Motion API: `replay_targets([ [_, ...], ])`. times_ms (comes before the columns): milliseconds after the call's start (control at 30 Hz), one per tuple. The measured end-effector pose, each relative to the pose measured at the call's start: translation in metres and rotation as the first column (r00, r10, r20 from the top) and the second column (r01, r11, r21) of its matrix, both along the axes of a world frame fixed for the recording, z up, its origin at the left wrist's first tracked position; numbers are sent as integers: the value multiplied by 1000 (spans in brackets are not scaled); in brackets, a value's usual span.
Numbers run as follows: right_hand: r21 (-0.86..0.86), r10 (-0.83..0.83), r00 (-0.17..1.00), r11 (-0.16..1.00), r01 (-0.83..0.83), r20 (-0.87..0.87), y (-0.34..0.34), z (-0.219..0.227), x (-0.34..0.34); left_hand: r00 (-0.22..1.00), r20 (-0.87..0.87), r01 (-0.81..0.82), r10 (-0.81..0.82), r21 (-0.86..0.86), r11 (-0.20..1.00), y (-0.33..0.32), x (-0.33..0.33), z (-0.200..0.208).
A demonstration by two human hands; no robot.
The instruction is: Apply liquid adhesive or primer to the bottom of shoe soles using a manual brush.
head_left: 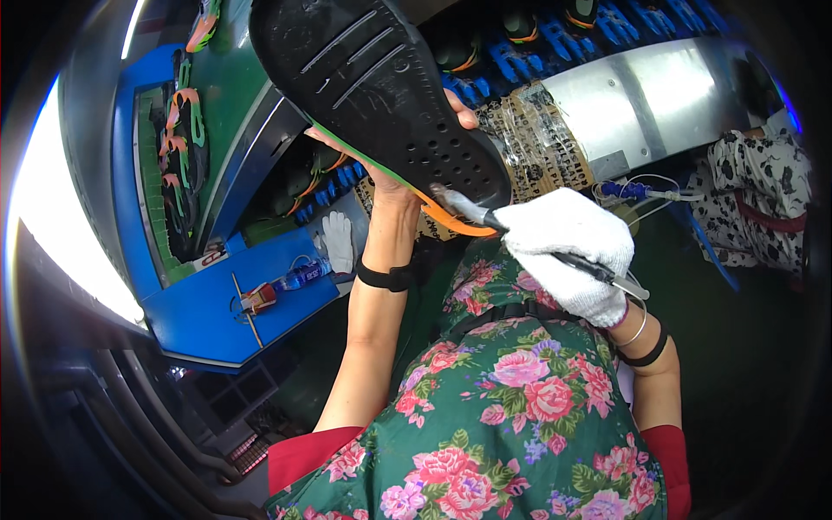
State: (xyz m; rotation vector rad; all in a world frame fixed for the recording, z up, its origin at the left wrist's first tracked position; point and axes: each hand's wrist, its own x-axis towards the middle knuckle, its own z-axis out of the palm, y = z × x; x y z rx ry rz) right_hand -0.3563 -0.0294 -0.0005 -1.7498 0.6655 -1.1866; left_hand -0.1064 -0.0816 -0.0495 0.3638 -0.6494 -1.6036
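A large black shoe sole (373, 95) with a green-to-orange edge is held up, tilted, in front of me. Its face has ridges at the far end and a cluster of small holes at the near end. My bare left hand (386, 178) grips it from beneath, fingertips curling round the far side. In a white knit glove, my right hand (568, 251) is closed on a brush (464, 205) with a dark handle. The bristles are at the sole's near end, by its orange edge; whether they touch is hard to tell.
On the left blue table (204, 316) lie a white glove (338, 241), a blue-labelled bottle (302, 274) and a reel on a stick (258, 299). Colourful soles (182, 130) line a green belt. Ahead are a tape-wrapped edge (542, 143), a metal surface (650, 95) and blue racks with shoe parts.
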Motion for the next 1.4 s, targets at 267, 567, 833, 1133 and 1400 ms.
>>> replay_targets([
  [267,-2,154,988,988,-154,5,-3,-5,-1,992,48,117,-118,14,993,-2,3,9],
  [567,-231,156,982,957,-177,-107,-4,-9,-6,985,-32,172,-172,0,985,-2,-2,7],
  [833,-113,262,965,959,-259,19,-8,-9,-7,960,-7,280,-280,-11,960,-6,1,10],
  [1133,-110,476,878,876,-469,47,-14,-12,-4,890,-32,452,-455,190,871,3,14,-8],
  [1400,-207,595,796,769,-604,-111,-14,-27,3,892,59,348,-448,543,764,9,14,1],
])
